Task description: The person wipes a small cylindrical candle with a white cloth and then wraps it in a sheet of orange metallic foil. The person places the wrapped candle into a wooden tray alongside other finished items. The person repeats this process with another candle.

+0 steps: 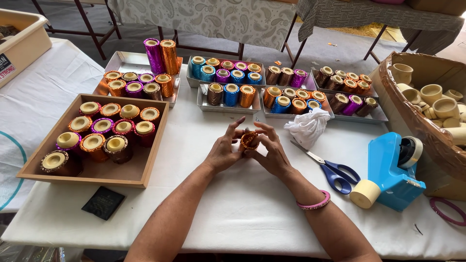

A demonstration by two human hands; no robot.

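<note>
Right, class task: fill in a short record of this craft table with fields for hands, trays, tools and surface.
Left hand: grips orange foil-wrapped holder
Right hand: on the same holder
Wooden tray: wrapped holders, left
Metal trays: more holders, behind
Tools: blue scissors, blue tape dispenser
Surface: white tablecloth

Left hand [224, 151] and right hand [270, 151]: frame centre, fingers curled inward, fingertips meeting; forearms extending from the lower edge.
</note>
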